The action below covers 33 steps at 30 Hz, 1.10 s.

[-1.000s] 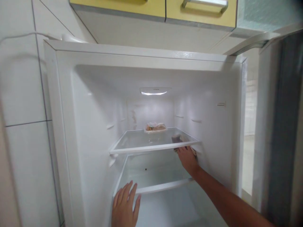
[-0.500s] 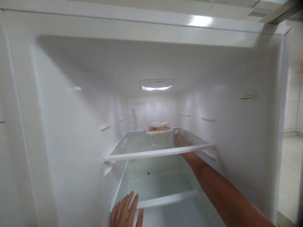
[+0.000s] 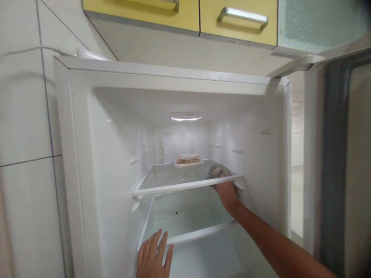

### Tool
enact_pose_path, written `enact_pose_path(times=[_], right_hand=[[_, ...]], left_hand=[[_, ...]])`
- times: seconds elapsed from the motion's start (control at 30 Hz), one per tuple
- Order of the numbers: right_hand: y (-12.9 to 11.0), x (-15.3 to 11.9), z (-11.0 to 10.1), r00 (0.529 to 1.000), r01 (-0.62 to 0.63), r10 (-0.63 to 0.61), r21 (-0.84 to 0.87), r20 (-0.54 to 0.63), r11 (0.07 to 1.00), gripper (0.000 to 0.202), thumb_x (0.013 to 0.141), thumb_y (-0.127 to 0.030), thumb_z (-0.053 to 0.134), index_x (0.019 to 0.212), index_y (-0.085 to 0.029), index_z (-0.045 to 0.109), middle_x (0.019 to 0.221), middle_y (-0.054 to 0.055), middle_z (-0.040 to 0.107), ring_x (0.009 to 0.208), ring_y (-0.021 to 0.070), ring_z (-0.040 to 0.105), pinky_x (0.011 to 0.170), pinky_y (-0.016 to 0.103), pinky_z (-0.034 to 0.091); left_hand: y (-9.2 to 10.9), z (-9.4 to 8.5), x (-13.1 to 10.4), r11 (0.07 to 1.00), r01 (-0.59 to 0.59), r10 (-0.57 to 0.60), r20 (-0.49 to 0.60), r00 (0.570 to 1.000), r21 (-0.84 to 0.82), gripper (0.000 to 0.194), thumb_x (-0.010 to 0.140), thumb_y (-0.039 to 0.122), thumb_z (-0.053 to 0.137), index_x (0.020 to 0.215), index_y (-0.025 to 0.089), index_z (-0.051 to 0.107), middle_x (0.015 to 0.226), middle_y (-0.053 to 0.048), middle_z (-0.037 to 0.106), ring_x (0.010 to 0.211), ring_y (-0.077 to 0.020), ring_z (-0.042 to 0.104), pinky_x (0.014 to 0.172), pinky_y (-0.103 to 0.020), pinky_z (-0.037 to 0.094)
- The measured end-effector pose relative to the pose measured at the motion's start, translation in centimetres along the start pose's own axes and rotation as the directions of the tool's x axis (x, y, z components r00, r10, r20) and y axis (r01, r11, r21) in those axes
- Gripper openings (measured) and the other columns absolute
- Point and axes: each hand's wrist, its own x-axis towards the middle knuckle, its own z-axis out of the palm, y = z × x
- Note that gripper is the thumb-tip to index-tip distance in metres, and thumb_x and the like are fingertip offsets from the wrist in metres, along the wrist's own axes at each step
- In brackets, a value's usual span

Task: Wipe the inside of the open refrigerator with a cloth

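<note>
My right hand [image 3: 227, 193] reaches in at the right side of the upper glass shelf [image 3: 185, 188], closed on a crumpled patterned cloth [image 3: 218, 172]. Part of the cloth lies above the shelf glass and some shows past its front rim. My left hand [image 3: 153, 255] is empty, fingers spread, by the left front of the lower shelf [image 3: 203, 234]. A wrapped tray of food [image 3: 188, 159] sits at the back of the upper shelf.
The white fridge walls [image 3: 116, 154] surround both shelves, with a lit lamp [image 3: 186, 116] at the top. The open door [image 3: 333, 154] stands on the right. Yellow cabinets [image 3: 237, 27] hang above, and a tiled wall [image 3: 23, 116] is on the left.
My right hand and the cloth have come forward to the upper shelf's front edge. The view has pulled back, showing the cabinets and door. My left hand stays low by the lower shelf.
</note>
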Motion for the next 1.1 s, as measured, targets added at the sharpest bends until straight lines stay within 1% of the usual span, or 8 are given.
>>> enact_pose_path(times=[0.13, 0.3, 0.37, 0.5, 0.6, 0.77, 0.97, 1.1], right_hand=[[0.3, -3.8, -3.6, 0.998, 0.02, -0.013, -0.124, 0.057, 0.992, 0.036, 0.086, -0.011, 0.047, 0.112, -0.013, 0.071, 0.126, 0.02, 0.067, 0.127, 0.0319, 0.054, 0.116, 0.059, 0.032], [0.9, -7.1, -7.7, 0.992, 0.097, -0.073, -0.245, 0.103, 0.965, 0.045, 0.085, -0.015, 0.051, 0.127, -0.02, 0.066, 0.136, 0.015, 0.064, 0.132, 0.0298, 0.052, 0.121, 0.055, 0.028], [1.2, -8.3, -9.4, 0.989, 0.11, -0.075, -0.298, 0.125, 0.948, 0.046, 0.085, -0.02, 0.053, 0.13, -0.014, 0.064, 0.135, 0.019, 0.063, 0.131, 0.033, 0.053, 0.121, 0.057, 0.027], [1.8, -11.1, -12.9, 0.992, 0.095, -0.059, -0.347, 0.113, 0.933, 0.056, 0.074, -0.026, 0.063, 0.125, -0.003, 0.066, 0.136, 0.03, 0.059, 0.133, 0.0453, 0.048, 0.125, 0.062, 0.007], [1.8, -12.6, -14.5, 0.993, 0.094, -0.063, -0.369, 0.095, 0.925, 0.061, 0.068, -0.026, 0.063, 0.124, 0.0, 0.067, 0.136, 0.032, 0.058, 0.134, 0.0507, 0.046, 0.125, 0.062, 0.001], [0.9, -11.8, -12.6, 0.997, 0.043, -0.008, -0.443, 0.081, 0.895, 0.052, 0.079, -0.023, 0.054, 0.124, -0.001, 0.066, 0.135, 0.027, 0.061, 0.136, 0.0462, 0.047, 0.126, 0.061, 0.004], [0.1, -8.1, -7.6, 0.994, 0.053, -0.023, -0.273, 0.109, 0.961, 0.051, 0.08, -0.009, 0.053, 0.13, -0.007, 0.063, 0.143, 0.023, 0.055, 0.14, 0.0355, 0.046, 0.126, 0.052, 0.017], [-0.1, -5.3, -5.6, 0.998, 0.013, -0.001, -0.199, 0.063, 0.98, 0.057, 0.077, 0.003, 0.044, 0.132, -0.004, 0.06, 0.144, 0.026, 0.054, 0.142, 0.0353, 0.043, 0.121, 0.06, 0.024]], left_hand=[[-0.1, -0.2, 0.1, 1.0, -0.001, 0.001, 0.009, 1.0, 0.0, 0.036, 0.087, 0.038, 0.059, 0.117, 0.02, 0.067, 0.115, -0.008, 0.074, 0.106, -0.0237, 0.062, 0.098, -0.041, 0.04], [-0.2, -0.1, 0.0, 1.0, 0.013, -0.013, -0.017, 1.0, -0.014, 0.034, 0.087, 0.036, 0.06, 0.116, 0.02, 0.068, 0.114, -0.008, 0.075, 0.106, -0.0234, 0.063, 0.099, -0.041, 0.04], [-0.2, 0.0, -0.1, 1.0, 0.022, -0.022, -0.014, 1.0, -0.014, 0.035, 0.088, 0.038, 0.059, 0.116, 0.021, 0.068, 0.115, -0.008, 0.075, 0.106, -0.0233, 0.063, 0.1, -0.041, 0.04], [-0.1, -0.1, -0.1, 0.999, 0.046, -0.046, 0.006, 0.999, -0.011, 0.035, 0.089, 0.04, 0.056, 0.117, 0.022, 0.068, 0.116, -0.007, 0.075, 0.107, -0.0227, 0.064, 0.101, -0.04, 0.04], [0.0, -0.4, 0.1, 0.999, 0.051, -0.05, 0.022, 0.998, -0.02, 0.034, 0.089, 0.038, 0.057, 0.117, 0.021, 0.068, 0.117, -0.007, 0.075, 0.108, -0.0227, 0.064, 0.101, -0.04, 0.041], [0.0, -0.6, 0.4, 0.997, 0.061, -0.059, 0.026, 0.998, -0.051, 0.035, 0.089, 0.038, 0.056, 0.117, 0.021, 0.069, 0.116, -0.008, 0.074, 0.107, -0.0229, 0.064, 0.101, -0.04, 0.041], [0.0, -0.4, 0.2, 0.998, 0.048, -0.046, 0.033, 0.998, -0.041, 0.036, 0.09, 0.038, 0.055, 0.118, 0.02, 0.068, 0.118, -0.009, 0.074, 0.108, -0.0236, 0.064, 0.102, -0.041, 0.04], [0.0, -0.6, 0.3, 0.999, 0.03, -0.029, 0.044, 0.999, -0.027, 0.036, 0.089, 0.038, 0.057, 0.119, 0.02, 0.067, 0.118, -0.008, 0.074, 0.108, -0.0232, 0.064, 0.102, -0.04, 0.039]])
